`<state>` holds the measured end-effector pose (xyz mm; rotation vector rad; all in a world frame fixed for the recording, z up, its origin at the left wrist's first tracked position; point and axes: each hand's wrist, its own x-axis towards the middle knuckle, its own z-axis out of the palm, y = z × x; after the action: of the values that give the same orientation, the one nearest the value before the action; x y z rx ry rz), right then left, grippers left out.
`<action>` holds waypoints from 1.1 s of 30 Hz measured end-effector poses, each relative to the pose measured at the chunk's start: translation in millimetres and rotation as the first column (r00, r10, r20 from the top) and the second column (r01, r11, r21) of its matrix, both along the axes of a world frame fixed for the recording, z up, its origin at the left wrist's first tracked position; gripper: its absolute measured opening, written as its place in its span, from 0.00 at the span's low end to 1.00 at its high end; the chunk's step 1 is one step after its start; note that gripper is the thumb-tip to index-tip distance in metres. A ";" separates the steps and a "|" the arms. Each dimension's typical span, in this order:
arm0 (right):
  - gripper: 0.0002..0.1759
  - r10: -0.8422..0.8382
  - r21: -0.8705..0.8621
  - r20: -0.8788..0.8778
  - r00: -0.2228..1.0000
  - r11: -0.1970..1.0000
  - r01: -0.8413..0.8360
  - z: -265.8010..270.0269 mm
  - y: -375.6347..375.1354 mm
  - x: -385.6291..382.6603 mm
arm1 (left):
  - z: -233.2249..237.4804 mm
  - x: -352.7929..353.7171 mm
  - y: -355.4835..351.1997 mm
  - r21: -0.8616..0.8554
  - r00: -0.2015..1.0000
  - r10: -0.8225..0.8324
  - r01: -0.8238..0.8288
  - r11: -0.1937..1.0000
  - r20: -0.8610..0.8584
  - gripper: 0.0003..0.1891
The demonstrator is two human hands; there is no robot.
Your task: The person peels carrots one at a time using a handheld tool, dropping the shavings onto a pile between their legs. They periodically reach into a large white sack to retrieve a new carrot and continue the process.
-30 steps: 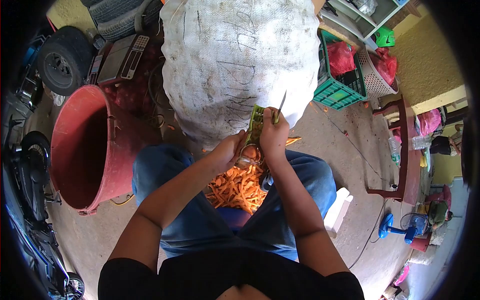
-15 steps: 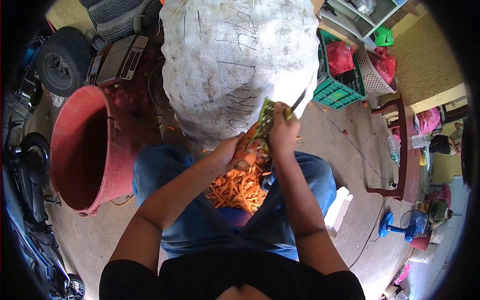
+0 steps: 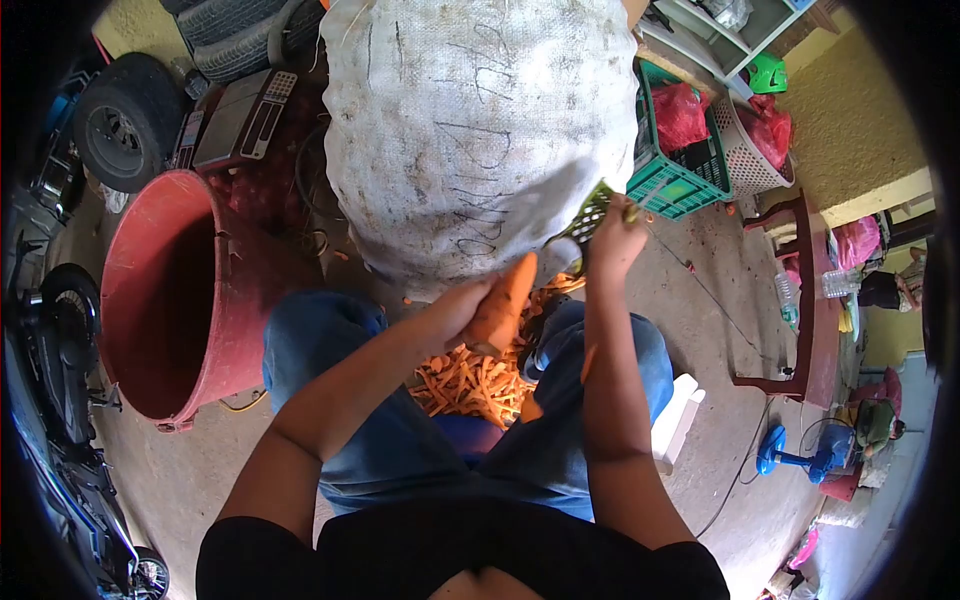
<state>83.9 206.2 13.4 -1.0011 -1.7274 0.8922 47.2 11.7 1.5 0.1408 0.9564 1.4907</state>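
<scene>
My left hand (image 3: 455, 312) is wrapped round a thick carrot (image 3: 506, 302), which slants up to the right between my knees, its cut end towards me. My right hand (image 3: 617, 243) grips a green perforated hand tool (image 3: 592, 212), held up and to the right, apart from the carrot. Below the carrot lies a heap of orange strips (image 3: 470, 385). An orange piece shows beside my right forearm, and another over the heap. What holds the heap is mostly hidden.
A big white woven sack (image 3: 450, 130) stands just ahead. On the left are a large red tub (image 3: 160, 300), a scale (image 3: 245, 120) and a motorbike (image 3: 85, 370). Green crate (image 3: 680, 175), reddish-brown wooden furniture (image 3: 815, 300) and a blue fan (image 3: 800, 455) are on the right.
My right hand has drawn the green tool off the carrot, up and to the right. The carrot has tilted more upright in my left hand. Loose orange pieces now show near my right forearm.
</scene>
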 end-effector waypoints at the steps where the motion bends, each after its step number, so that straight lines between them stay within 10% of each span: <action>1: 0.13 0.089 -0.095 0.004 0.996 0.992 -0.088 11.4 -18.8 0.9 | -6.9 -4.4 -0.3 0.003 1.000 0.001 -0.001 1.000 -0.002 0.21; 7: 0.14 0.401 -0.180 -0.013 0.916 0.900 -0.396 14.0 -80.3 4.3 | -9.4 -4.3 4.6 -0.034 0.936 0.187 -0.185 0.982 0.298 0.20; 27: 0.13 0.351 -0.185 -0.029 0.936 0.918 -0.350 9.6 -82.1 2.1 | -14.9 -1.0 7.3 0.082 0.890 0.132 -0.185 0.979 0.437 0.18; 33: 0.12 -0.043 0.007 0.119 0.992 0.999 0.043 -18.6 0.2 -8.0 | -5.2 2.2 1.4 0.036 0.977 -0.077 0.071 0.997 0.201 0.19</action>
<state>76.0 206.5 -5.2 -1.1039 -1.7993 0.8155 49.3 13.0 -3.7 0.0434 0.7590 1.4209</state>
